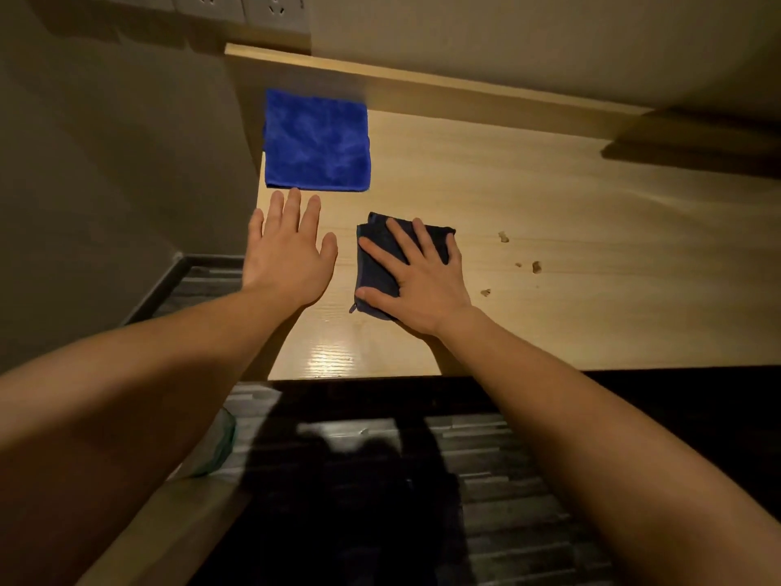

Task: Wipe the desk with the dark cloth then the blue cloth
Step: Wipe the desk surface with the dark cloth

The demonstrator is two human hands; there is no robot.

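Fingers of the right hand (418, 281) press flat on the dark cloth (382, 268) (left hand (287, 251) spread).

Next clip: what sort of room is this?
Probably a bedroom or dorm study nook: a pale wood-grain desk set against a plain wall, white wall sockets above its corner, and dark striped plank flooring below.

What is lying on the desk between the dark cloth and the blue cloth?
Nothing: in the head view, only bare wooden desk separates the dark cloth from the blue cloth. The crumbs lie off to the right.
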